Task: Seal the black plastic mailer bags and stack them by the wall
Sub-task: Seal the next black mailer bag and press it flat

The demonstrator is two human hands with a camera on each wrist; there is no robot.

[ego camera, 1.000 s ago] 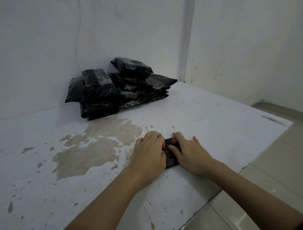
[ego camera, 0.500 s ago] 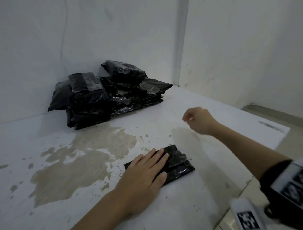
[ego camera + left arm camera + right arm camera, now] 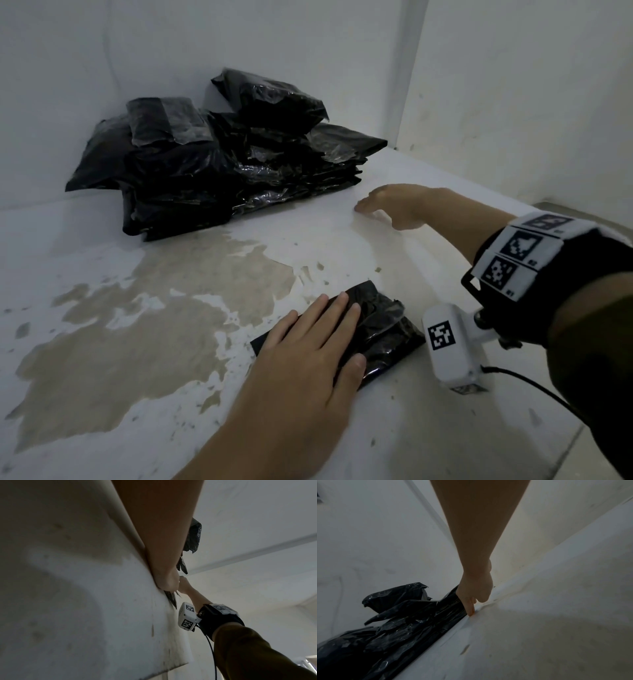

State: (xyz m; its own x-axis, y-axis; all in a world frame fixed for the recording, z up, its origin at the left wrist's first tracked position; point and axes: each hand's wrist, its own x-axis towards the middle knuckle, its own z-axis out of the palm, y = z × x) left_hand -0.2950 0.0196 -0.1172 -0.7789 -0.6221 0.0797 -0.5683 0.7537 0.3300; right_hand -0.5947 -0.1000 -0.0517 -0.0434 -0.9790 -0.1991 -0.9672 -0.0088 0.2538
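Note:
A small black mailer bag (image 3: 387, 329) lies flat on the white table (image 3: 394, 428) near its front edge. My left hand (image 3: 325, 339) presses on its left part with straight fingers; in the left wrist view only a sliver of the bag (image 3: 172, 598) shows under the left hand (image 3: 165, 577). My right hand (image 3: 383, 205) is stretched out toward the far corner, fingers straight. Its fingertips (image 3: 471, 613) touch the table right beside the low right end of the stack of black mailer bags (image 3: 222, 161) (image 3: 399, 626) at the wall. It holds nothing.
White walls (image 3: 513, 85) meet in a corner behind the stack. A large tan patch of peeled paint (image 3: 154, 325) covers the table's left middle. The table's right edge (image 3: 582, 425) drops to a tiled floor. A white wrist camera (image 3: 448, 346) with a cable hangs under my right forearm.
Both hands were on the small bag a second ago. The right hand lifted off, reached toward the stack and uncurled onto the table; the left hand flattened on the bag.

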